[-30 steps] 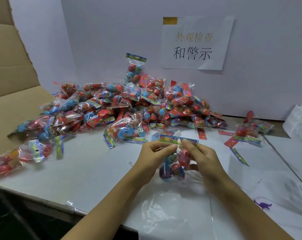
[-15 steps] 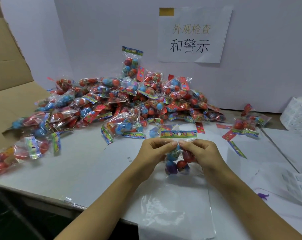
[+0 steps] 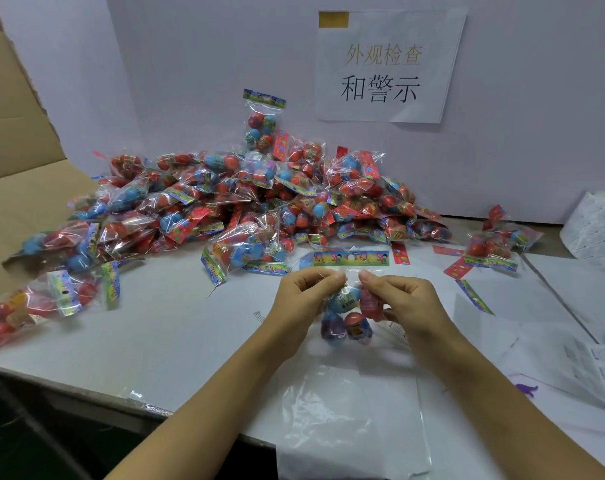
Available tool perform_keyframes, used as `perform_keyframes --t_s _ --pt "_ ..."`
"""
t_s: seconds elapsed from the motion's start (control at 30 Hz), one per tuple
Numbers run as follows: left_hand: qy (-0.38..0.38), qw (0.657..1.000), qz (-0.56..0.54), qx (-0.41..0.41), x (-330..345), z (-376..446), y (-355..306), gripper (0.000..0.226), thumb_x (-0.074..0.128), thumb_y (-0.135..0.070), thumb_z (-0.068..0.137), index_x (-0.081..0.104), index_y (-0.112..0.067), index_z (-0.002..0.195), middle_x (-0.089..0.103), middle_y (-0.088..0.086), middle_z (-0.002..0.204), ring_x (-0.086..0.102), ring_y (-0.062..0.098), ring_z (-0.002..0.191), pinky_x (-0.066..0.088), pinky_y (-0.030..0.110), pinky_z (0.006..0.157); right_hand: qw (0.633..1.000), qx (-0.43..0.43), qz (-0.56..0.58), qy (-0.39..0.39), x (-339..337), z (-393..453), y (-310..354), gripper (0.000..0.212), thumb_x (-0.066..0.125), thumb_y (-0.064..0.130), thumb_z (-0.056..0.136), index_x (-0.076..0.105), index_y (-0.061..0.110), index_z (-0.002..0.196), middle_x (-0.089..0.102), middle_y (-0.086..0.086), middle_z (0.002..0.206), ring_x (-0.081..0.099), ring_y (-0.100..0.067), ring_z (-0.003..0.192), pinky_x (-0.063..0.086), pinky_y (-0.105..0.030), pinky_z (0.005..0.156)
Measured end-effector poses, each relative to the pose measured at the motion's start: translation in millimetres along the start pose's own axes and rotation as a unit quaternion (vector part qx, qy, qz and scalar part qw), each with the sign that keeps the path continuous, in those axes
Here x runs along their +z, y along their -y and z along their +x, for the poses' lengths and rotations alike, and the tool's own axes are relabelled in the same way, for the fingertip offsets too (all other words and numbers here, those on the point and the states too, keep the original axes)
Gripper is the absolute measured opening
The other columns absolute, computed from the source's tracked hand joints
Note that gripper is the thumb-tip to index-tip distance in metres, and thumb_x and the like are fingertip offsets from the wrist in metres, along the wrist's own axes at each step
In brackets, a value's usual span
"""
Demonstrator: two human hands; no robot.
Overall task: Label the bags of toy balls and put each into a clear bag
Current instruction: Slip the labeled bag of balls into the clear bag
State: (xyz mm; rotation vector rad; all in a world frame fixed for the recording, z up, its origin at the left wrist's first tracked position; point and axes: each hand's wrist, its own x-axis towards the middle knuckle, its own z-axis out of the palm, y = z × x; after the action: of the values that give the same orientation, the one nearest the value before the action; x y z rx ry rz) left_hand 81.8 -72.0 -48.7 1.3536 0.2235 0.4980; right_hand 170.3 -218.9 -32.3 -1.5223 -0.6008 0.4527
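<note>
Both hands hold one small bag of toy balls upright over the white table. Its colourful header card stands above my fingers. My left hand pinches the clear plastic just below the card on the left. My right hand pinches it on the right and hides part of a red ball. Blue, purple and red balls hang below. A stack of empty clear bags lies flat on the table right under my wrists.
A big pile of ball bags fills the back of the table, spilling left onto a cardboard box flap. A few bags lie at the right. Label sheets and a label roll sit far right. A sign hangs on the wall.
The held bag has turned upright and moved slightly away from me, so its header card faces the camera squarely. My fingertips slid from the card down to the plastic below it.
</note>
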Motion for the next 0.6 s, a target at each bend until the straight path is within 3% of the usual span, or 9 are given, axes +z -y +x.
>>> perform_keyframes --t_s 0.13,0.27,0.33,0.43,0.5,0.6 --pt "0.066 0.996 0.031 -0.041 -0.4 -3.3 -4.3 0.019 0.077 -0.035 0.088 0.081 -0.016 0.091 0.077 0.011 0.095 0.072 0.023 0.092 0.056 0.035 0.083 1.0 -0.017 0.008 -0.014 -1.6 1.0 -0.4 0.036 0.075 0.043 0.073 0.081 0.009 0.08 0.074 -0.008 0.075 0.069 -0.016 0.066 0.056 -0.027 0.062" --pt "0.054 0.997 0.048 -0.038 0.0 -4.4 -3.9 0.005 0.079 -0.026 0.083 0.08 -0.022 0.08 0.075 0.01 0.09 0.071 0.024 0.089 0.055 0.035 0.078 0.999 -0.021 -0.006 -0.028 -0.9 2.4 -2.5 0.026 0.074 0.035 0.083 0.08 0.01 0.08 0.073 -0.006 0.074 0.069 -0.018 0.068 0.057 -0.03 0.064" --pt "0.046 0.998 0.032 -0.031 -0.9 -4.2 -4.7 0.006 0.078 -0.023 0.083 0.081 -0.02 0.079 0.076 0.009 0.087 0.072 0.022 0.083 0.056 0.032 0.073 0.999 -0.014 -0.021 -0.023 -0.1 1.9 -3.2 0.035 0.073 0.047 0.08 0.08 0.013 0.083 0.074 -0.005 0.075 0.069 -0.019 0.071 0.056 -0.034 0.067" --pt "0.016 1.0 0.017 -0.011 -2.4 -3.5 -5.4 0.013 0.074 -0.021 0.088 0.08 -0.019 0.076 0.072 0.009 0.081 0.068 0.025 0.078 0.054 0.034 0.069 0.998 0.018 -0.039 0.045 -1.5 0.2 -2.3 0.048 0.08 0.062 0.071 0.078 0.021 0.096 0.077 -0.005 0.089 0.075 -0.021 0.084 0.061 -0.037 0.071" --pt "0.001 1.0 0.004 -0.001 -3.0 -2.1 -5.1 0.015 0.073 -0.019 0.09 0.079 -0.019 0.076 0.071 0.01 0.081 0.067 0.028 0.079 0.055 0.036 0.071 0.993 0.042 -0.062 0.087 -1.3 -1.7 -2.3 0.049 0.085 0.054 0.066 0.074 0.026 0.104 0.077 -0.001 0.096 0.075 -0.019 0.088 0.059 -0.032 0.069" --pt "-0.015 0.999 -0.014 -0.026 -3.3 -0.2 -5.6 0.006 0.075 -0.019 0.09 0.079 -0.015 0.088 0.077 0.009 0.092 0.074 0.027 0.094 0.062 0.039 0.079 0.991 0.029 -0.082 0.103 -0.2 -1.5 -4.2 0.039 0.088 0.028 0.073 0.071 0.022 0.108 0.078 -0.002 0.093 0.075 -0.019 0.085 0.056 -0.026 0.066"
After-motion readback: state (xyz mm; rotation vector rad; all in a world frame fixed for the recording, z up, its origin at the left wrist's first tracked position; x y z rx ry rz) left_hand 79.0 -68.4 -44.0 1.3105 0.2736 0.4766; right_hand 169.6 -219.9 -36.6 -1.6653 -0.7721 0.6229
